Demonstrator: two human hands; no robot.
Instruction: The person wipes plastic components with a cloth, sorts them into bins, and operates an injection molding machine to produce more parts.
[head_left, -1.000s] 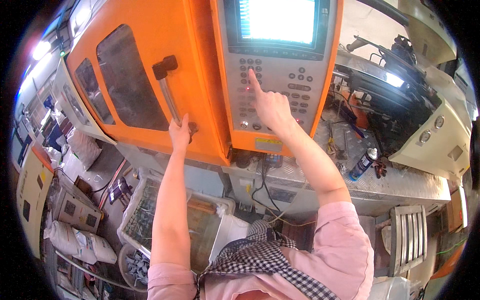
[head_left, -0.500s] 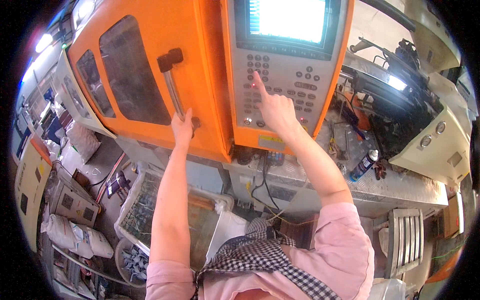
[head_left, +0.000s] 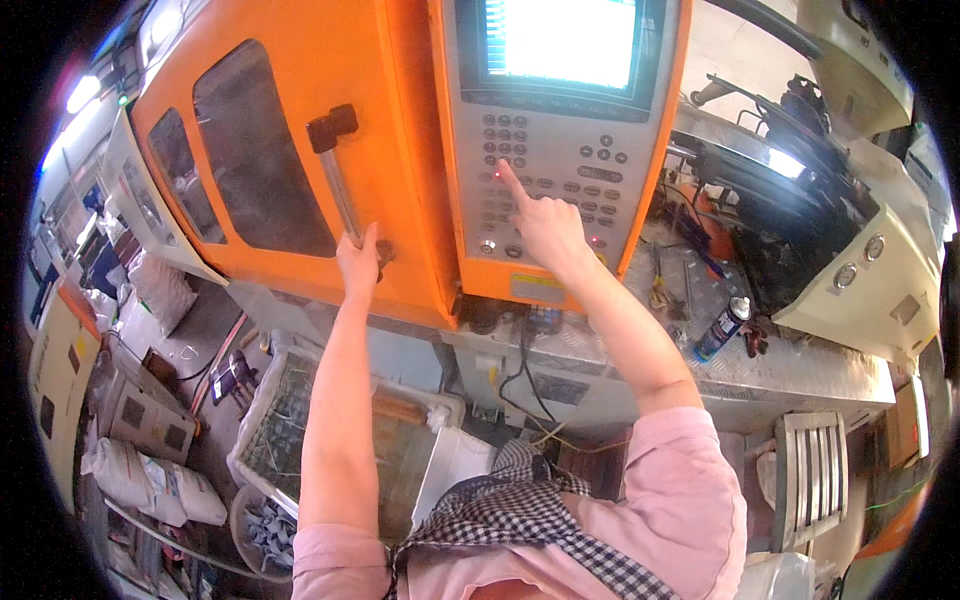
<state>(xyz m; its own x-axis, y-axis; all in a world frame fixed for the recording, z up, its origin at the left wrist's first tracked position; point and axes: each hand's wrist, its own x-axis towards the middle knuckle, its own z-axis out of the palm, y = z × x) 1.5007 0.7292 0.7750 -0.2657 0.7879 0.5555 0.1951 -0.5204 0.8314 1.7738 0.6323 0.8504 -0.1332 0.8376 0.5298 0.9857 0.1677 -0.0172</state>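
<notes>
My left hand (head_left: 358, 262) is closed around the lower end of the metal door handle (head_left: 340, 190) on an orange machine door (head_left: 385, 130) with dark windows. My right hand (head_left: 548, 225) holds nothing. Its index finger stretches out to the grey control panel's keypad (head_left: 560, 185), the tip at the lower edge of the left block of round keys, while the other fingers curl in. Whether the tip presses a key or only hovers, I cannot tell. Above the keys a bright screen (head_left: 560, 45) is lit, its contents washed out.
Right of the panel, a spray can (head_left: 722, 330) stands on the metal ledge (head_left: 800, 375) beside tools. Below my left arm sits a lined crate (head_left: 270, 420), with a bucket of grey parts (head_left: 265, 530) near it. White sacks (head_left: 155, 480) lie left; a slatted grey stool (head_left: 810, 480) stands right.
My right index fingertip has moved slightly down the keypad, and the view has shifted a little. My left hand keeps its hold on the door handle.
</notes>
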